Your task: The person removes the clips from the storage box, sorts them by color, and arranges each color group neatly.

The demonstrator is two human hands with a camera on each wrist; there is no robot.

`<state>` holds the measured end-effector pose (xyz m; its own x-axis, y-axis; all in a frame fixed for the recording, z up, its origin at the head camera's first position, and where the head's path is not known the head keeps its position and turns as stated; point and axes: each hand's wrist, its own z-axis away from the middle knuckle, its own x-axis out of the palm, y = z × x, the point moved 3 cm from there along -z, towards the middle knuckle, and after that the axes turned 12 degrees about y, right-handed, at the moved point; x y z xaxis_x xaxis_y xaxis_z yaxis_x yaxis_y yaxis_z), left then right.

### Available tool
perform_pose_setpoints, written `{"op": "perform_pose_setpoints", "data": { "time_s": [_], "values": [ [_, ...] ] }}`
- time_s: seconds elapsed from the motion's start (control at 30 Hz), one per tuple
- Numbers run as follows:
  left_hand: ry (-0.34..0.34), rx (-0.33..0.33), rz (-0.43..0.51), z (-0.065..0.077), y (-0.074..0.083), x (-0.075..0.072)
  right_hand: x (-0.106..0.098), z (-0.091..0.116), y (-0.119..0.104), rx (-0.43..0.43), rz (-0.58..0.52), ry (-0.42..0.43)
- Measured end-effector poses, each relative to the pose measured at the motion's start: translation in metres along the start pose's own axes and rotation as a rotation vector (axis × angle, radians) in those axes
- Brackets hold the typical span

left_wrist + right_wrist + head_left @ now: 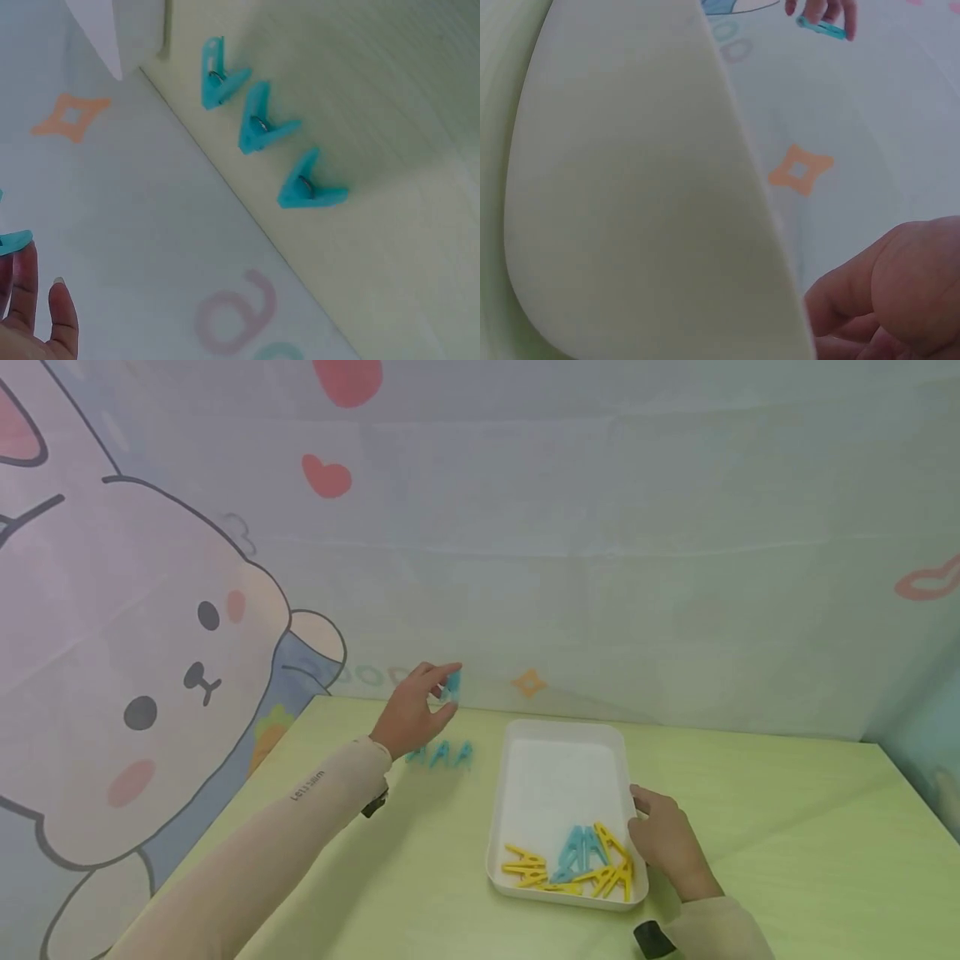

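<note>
My left hand (412, 714) is raised above the far side of the table and pinches a light-blue clothespin (452, 685) between thumb and fingers. Below it, 3 blue clothespins (441, 754) stand in a row on the table; the left one is partly covered by the hand in the head view. A white rectangular tray (558, 777) lies to their right. Blue clothespins (573, 847) and several yellow clothespins (525, 864) lie jumbled at its near end. My right hand (670, 839) grips the tray's right rim, its fingertips partly hidden there.
The light-green table (780, 827) extends on both sides of the tray. Right behind its far edge hangs a printed cloth backdrop (660, 568) with a cartoon rabbit on the left. A dark wrist strap (654, 939) shows at the right sleeve.
</note>
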<state>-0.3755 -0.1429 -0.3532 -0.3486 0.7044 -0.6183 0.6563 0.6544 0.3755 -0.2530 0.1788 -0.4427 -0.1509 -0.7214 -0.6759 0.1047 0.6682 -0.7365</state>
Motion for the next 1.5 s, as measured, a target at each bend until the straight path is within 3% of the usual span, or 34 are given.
{"op": "perform_pose_setpoints", "data": {
  "time_s": [0.33,0.5,0.8,1.07,1.5],
  "values": [
    [-0.023,-0.209,-0.126,0.018,-0.061,-0.008,-0.001,0.001,-0.002,0.011,0.012,-0.009],
    [-0.048,-0.285,-0.174,0.029,-0.080,-0.007,0.000,0.001,-0.001,0.015,0.012,-0.010],
    [-0.147,-0.362,-0.257,0.047,-0.100,0.004,0.001,0.001,0.001,0.000,0.011,-0.004],
    [-0.222,-0.432,-0.268,0.060,-0.117,0.012,0.002,0.001,0.001,0.025,-0.005,-0.003],
    [-0.237,-0.490,-0.262,0.068,-0.116,0.020,0.001,0.001,0.001,0.037,-0.011,-0.011]
  ]
}}
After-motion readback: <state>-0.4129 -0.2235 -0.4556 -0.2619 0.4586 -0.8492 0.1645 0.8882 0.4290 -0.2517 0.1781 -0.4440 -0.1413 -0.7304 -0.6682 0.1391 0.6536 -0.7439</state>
